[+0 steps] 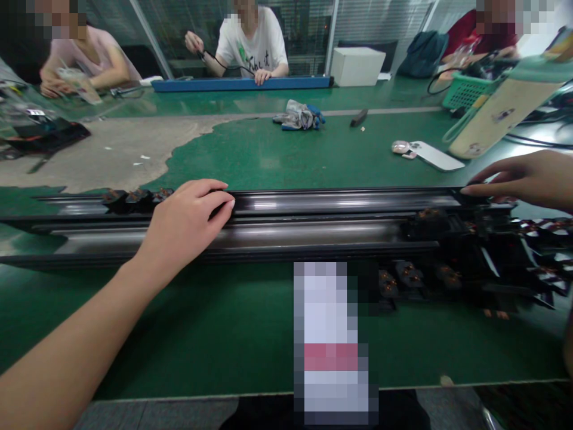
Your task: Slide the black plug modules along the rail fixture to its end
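Note:
Two long black metal channels [313, 234] lie side by side across the green table. My left hand [190, 209] is bent over the far channel [340, 200], thumb and fingers closed on its edges. At that channel's right end, my right hand [523, 176] has its fingertips pinched together low over a dark part; what they hold is hidden. Left of my left hand, several black socket-like modules [138, 197] with copper-coloured contacts sit in the far channel. More black modules [447, 275] are heaped at the right, some overlapping the near channel's end.
Across the table, a person handles a cable behind a blue bar [242, 85]. Gloves [299, 115], a white phone [436, 155], a large bottle [501, 107], a green basket [470, 91] and a white box [358, 65] stand or lie beyond the channels. A blurred-out patch [331, 316] covers the near middle.

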`<act>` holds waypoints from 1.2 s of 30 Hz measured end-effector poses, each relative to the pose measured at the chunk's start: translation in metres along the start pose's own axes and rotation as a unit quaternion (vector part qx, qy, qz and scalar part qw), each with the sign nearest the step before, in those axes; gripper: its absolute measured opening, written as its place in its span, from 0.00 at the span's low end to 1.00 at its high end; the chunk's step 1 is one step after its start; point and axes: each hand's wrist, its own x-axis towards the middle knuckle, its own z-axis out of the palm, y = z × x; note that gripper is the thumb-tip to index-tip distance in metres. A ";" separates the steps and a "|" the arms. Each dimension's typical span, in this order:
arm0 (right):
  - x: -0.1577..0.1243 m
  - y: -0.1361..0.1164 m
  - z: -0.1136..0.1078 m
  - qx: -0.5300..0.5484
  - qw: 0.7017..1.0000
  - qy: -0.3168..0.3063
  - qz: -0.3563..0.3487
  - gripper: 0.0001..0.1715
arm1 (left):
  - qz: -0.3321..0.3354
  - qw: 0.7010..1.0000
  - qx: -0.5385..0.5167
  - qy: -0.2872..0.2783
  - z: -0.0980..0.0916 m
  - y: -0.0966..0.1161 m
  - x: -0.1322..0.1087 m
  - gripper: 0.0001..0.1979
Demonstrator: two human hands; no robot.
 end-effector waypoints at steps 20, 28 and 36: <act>0.006 0.013 -0.003 0.032 0.999 -0.010 0.034 0.43 | -0.023 0.999 -0.009 -0.024 -0.005 0.007 0.000 0.24; 0.014 0.026 -0.002 0.024 0.999 -0.018 0.038 0.34 | -0.046 0.999 -0.006 -0.022 -0.004 0.007 0.000 0.28; 0.025 0.050 0.000 0.007 0.997 0.009 0.072 0.32 | -0.042 0.999 -0.002 -0.019 -0.003 0.005 -0.001 0.28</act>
